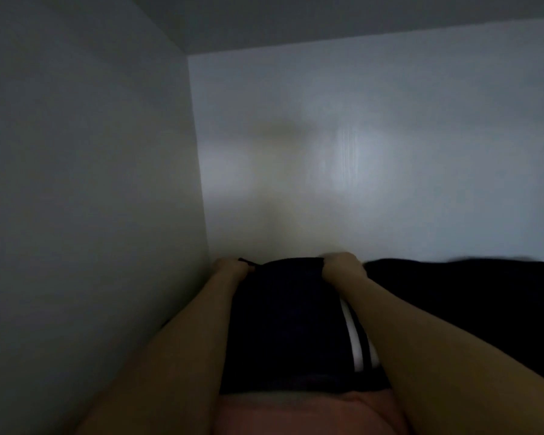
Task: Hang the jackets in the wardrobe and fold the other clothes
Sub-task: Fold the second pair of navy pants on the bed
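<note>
A dark folded garment (283, 321) with white stripes on its right side lies between my forearms inside a dim wardrobe compartment. My left hand (231, 266) grips its far left corner, fingers curled over the edge. My right hand (341, 265) grips its far right corner the same way. Both hands are close to the back panel. A pinkish fabric (305, 412) shows under the garment's near edge.
The white back panel (358, 152) of the wardrobe is just beyond my hands. The left side wall (91, 183) stands close beside my left arm. Another dark piece of clothing (468, 293) lies to the right of my right arm.
</note>
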